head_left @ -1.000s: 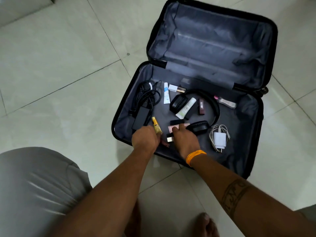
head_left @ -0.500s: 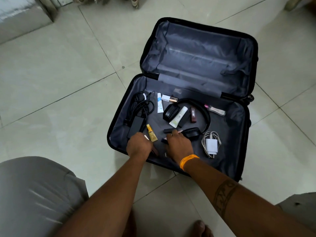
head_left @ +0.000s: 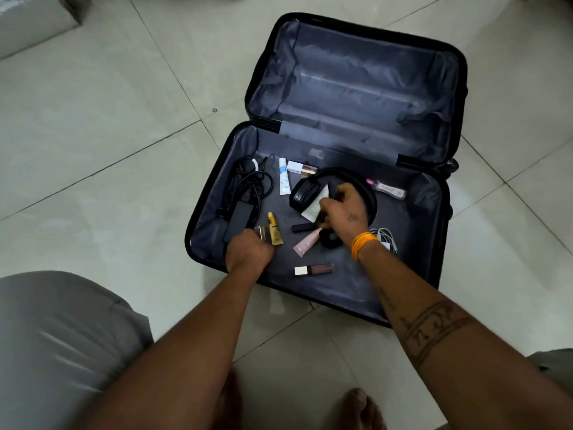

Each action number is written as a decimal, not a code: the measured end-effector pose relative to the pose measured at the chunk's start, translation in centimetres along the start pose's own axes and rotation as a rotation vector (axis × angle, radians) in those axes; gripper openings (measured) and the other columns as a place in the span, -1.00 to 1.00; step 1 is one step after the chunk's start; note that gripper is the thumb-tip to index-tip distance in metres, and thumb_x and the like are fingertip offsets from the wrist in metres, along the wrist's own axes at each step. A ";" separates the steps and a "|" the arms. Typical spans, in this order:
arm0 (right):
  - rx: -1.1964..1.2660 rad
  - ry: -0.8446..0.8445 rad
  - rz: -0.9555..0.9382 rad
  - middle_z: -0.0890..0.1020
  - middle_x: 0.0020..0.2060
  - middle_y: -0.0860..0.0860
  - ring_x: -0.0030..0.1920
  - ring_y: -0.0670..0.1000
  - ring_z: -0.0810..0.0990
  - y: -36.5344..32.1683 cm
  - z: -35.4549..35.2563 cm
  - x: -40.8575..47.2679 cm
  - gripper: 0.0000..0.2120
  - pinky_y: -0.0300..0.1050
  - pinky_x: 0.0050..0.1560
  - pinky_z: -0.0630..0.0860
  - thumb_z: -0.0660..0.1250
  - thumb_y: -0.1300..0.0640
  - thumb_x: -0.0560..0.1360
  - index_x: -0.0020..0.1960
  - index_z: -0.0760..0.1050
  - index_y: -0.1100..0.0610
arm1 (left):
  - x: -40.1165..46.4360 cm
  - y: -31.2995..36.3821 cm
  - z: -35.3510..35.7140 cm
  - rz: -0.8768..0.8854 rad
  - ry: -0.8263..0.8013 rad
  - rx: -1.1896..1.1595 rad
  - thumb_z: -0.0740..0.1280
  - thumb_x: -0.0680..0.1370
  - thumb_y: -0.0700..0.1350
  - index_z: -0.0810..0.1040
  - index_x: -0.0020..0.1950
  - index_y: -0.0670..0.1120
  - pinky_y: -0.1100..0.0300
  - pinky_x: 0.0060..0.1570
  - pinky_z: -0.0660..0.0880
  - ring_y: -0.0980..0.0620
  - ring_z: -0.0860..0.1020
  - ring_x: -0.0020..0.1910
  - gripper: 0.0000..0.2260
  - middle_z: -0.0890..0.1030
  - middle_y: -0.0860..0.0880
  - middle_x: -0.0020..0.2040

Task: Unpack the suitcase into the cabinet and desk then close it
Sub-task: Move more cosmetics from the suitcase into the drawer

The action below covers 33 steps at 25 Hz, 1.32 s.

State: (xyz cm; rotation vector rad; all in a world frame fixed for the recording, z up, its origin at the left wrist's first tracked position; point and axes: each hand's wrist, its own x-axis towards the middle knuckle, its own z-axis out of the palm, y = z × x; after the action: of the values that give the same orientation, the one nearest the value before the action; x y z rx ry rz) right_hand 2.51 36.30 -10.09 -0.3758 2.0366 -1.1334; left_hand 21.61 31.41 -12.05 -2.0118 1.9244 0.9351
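The black suitcase (head_left: 217, 193) lies open on the floor with its lid (head_left: 356, 79) flat behind. Its near half holds black headphones (head_left: 305, 193), a black charger with cable (head_left: 240, 212), a yellow tube (head_left: 274, 232), a pink tube (head_left: 307, 243), a white-capped lip gloss (head_left: 313, 270), a blue-white tube (head_left: 283, 180) and a white charger (head_left: 386, 240). My left hand (head_left: 248, 252) grips a small gold-capped item (head_left: 262, 233). My right hand (head_left: 342, 209) reaches over the headphones, fingers curled at a white-green tube (head_left: 313, 209); what lies under the palm is hidden.
A clear bottle with a pink cap (head_left: 387, 189) lies at the right, and a white-and-gold stick (head_left: 300, 168) by the hinge. Pale floor tiles (head_left: 108, 135) surround the case. My knee (head_left: 62, 336) is at lower left, my bare toes (head_left: 359, 405) below.
My right hand left the near edge and moved up to the white-green tube inside the headphones. The pink tube and lip gloss it covered now show. My left hand stayed near the yellow tube.
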 end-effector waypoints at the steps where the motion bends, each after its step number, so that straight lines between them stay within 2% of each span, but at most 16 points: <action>1: -0.089 0.073 -0.060 0.58 -0.26 0.08 -0.27 0.06 0.52 -0.1 -0.8 0.7 -0.87 -0.03 -0.20 0.53 0.42 0.17 0.46 -0.18 0.46 0.09 | -0.2 0.0 0.0 -0.009 -0.007 -0.010 0.34 0.59 0.12 0.62 0.13 -0.17 0.05 -0.02 0.50 -0.28 0.64 0.16 -0.64 0.68 -0.23 0.15; 3: -0.225 0.205 -0.122 0.66 -0.21 0.13 -0.18 0.13 0.60 0.4 -1.9 2.4 -0.80 -0.01 -0.10 0.53 0.45 0.05 0.46 -0.16 0.54 0.18 | -0.1 -0.4 0.0 -0.013 -0.024 -0.067 0.35 0.54 0.14 0.63 0.11 -0.13 0.09 -0.05 0.46 -0.26 0.64 0.13 -0.64 0.69 -0.19 0.10; 5: -0.364 0.280 -0.090 0.70 -0.06 0.21 -0.01 0.26 0.66 1.2 -2.8 3.2 -0.71 0.03 0.00 0.57 0.43 -0.06 0.51 -0.03 0.58 0.19 | 0.2 -0.4 -0.6 -0.005 -0.026 -0.197 0.35 0.48 0.10 0.64 0.00 -0.06 0.10 -0.11 0.47 -0.20 0.65 0.01 -0.74 0.70 -0.13 -0.02; 8: -0.645 0.241 -0.063 0.66 0.10 0.29 0.13 0.36 0.63 2.9 -3.1 3.5 -0.60 0.11 0.07 0.55 0.39 -0.12 0.56 0.17 0.52 0.20 | 0.7 0.6 -1.3 -0.013 -0.007 -0.512 0.35 0.46 -0.03 0.56 -0.10 -0.05 0.11 -0.25 0.55 -0.11 0.66 -0.26 -0.89 0.70 -0.09 -0.21; 10: -0.730 0.188 -0.037 0.66 0.13 0.29 0.15 0.36 0.63 3.6 -2.7 3.4 -0.59 0.11 0.08 0.56 0.40 -0.09 0.54 0.18 0.53 0.22 | 0.8 1.4 -1.3 -0.005 -0.009 -0.695 0.33 0.51 -0.17 0.49 -0.12 -0.13 0.14 -0.37 0.52 -0.09 0.60 -0.39 -0.94 0.66 -0.12 -0.29; 12: -0.755 0.165 -0.010 0.68 0.12 0.26 0.15 0.34 0.65 3.5 -2.4 3.8 -0.62 0.07 0.07 0.58 0.40 -0.08 0.54 0.15 0.60 0.22 | 1.0 2.2 -1.1 0.051 -0.010 -0.749 0.31 0.52 -0.24 0.47 -0.14 -0.13 0.13 -0.37 0.52 -0.06 0.55 -0.40 -0.93 0.58 -0.13 -0.32; 15: -0.747 0.150 0.053 0.69 0.12 0.25 0.14 0.32 0.66 3.3 -2.6 4.0 -0.67 0.05 0.07 0.59 0.41 0.00 0.52 0.13 0.64 0.23 | 0.6 2.9 -0.5 0.172 -0.024 -0.570 0.33 0.51 -0.21 0.47 -0.21 -0.11 0.11 -0.32 0.51 -0.04 0.54 -0.32 -0.90 0.56 -0.09 -0.30; 17: -0.700 0.168 0.049 0.70 0.09 0.25 0.13 0.33 0.66 3.6 -3.0 4.0 -0.66 0.04 0.05 0.58 0.39 -0.06 0.53 0.09 0.65 0.21 | 0.0 3.0 0.3 0.308 -0.051 -0.344 0.38 0.51 -0.15 0.44 -0.24 -0.06 0.13 -0.28 0.44 -0.04 0.52 -0.28 -0.83 0.52 0.00 -0.31; 19: -0.655 0.165 0.029 0.71 0.04 0.22 0.10 0.32 0.66 4.0 -3.3 4.0 -0.61 -0.01 -0.04 0.54 0.40 -0.15 0.50 0.05 0.65 0.18 | -0.8 2.9 1.2 0.455 -0.125 -0.059 0.44 0.50 -0.02 0.46 -0.20 0.00 0.10 -0.22 0.48 -0.08 0.58 -0.18 -0.81 0.55 0.02 -0.26; 21: -0.685 0.121 0.017 0.71 0.02 0.18 0.07 0.29 0.67 3.9 -3.3 3.9 -0.61 -0.05 -0.09 0.49 0.46 -0.16 0.43 0.05 0.64 0.14 | -1.6 2.6 1.9 0.531 -0.237 0.181 0.50 0.46 0.11 0.56 0.02 0.07 0.08 -0.10 0.56 -0.12 0.64 -0.02 -0.76 0.65 -0.01 -0.10; 23: -0.752 0.086 -0.004 0.72 0.03 0.15 0.07 0.26 0.68 3.5 -3.0 3.8 -0.55 -0.05 -0.07 0.52 0.51 -0.21 0.38 0.07 0.65 0.12 | -1.7 2.2 3.0 0.575 -0.308 0.424 0.54 0.41 0.17 0.44 0.45 0.15 0.06 -0.01 0.55 -0.13 0.65 0.12 -0.36 0.69 -0.02 0.12; 24: -0.779 0.083 -0.017 0.72 0.03 0.15 0.07 0.25 0.68 3.3 -2.8 3.7 -0.54 -0.05 -0.07 0.51 0.53 -0.22 0.38 0.08 0.65 0.12 | -1.7 2.2 3.6 0.599 -0.306 0.499 0.54 0.41 0.17 0.32 0.56 0.17 0.05 0.01 0.54 -0.14 0.64 0.16 -0.24 0.68 -0.03 0.18; 26: -0.804 0.094 -0.061 0.71 0.06 0.15 0.09 0.25 0.67 3.0 -2.6 3.9 -0.58 -0.04 -0.05 0.51 0.54 -0.17 0.41 0.10 0.64 0.11 | -1.6 2.4 4.3 0.659 -0.238 0.547 0.51 0.47 0.09 0.24 0.60 0.18 0.02 -0.01 0.54 -0.16 0.64 0.16 -0.24 0.67 -0.06 0.20; 29: -0.793 0.138 -0.104 0.71 0.09 0.17 0.13 0.29 0.65 3.2 -3.0 4.0 -0.68 0.02 0.05 0.57 0.46 -0.08 0.48 0.14 0.65 0.09 | -1.3 2.3 4.4 0.673 -0.202 0.420 0.45 0.50 0.00 0.41 0.49 0.16 0.06 -0.06 0.52 -0.13 0.65 0.12 -0.44 0.69 -0.03 0.14; 31: -0.763 0.145 -0.109 0.71 0.07 0.19 0.12 0.30 0.65 3.7 -3.4 3.9 -0.71 0.03 0.03 0.57 0.42 -0.07 0.52 0.13 0.65 0.09 | -1.1 2.1 4.0 0.614 -0.216 0.207 0.50 0.46 0.03 0.61 0.21 0.13 0.11 -0.12 0.52 -0.08 0.65 0.03 -0.67 0.71 0.01 0.02; 33: -0.753 0.130 -0.117 0.71 0.07 0.18 0.12 0.30 0.65 3.8 -3.5 4.0 -0.68 0.03 0.02 0.56 0.44 -0.12 0.50 0.14 0.63 0.07 | -0.9 2.2 3.5 0.525 -0.224 -0.056 0.58 0.40 0.06 0.60 -0.07 0.11 0.15 -0.17 0.53 0.02 0.64 -0.11 -0.78 0.68 0.08 -0.16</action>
State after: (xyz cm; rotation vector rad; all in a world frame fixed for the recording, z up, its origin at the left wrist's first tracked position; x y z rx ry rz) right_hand -2.32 38.23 -13.95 -0.8100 2.5350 -0.4124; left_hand 18.56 33.81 -13.67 -1.3629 2.3535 1.2750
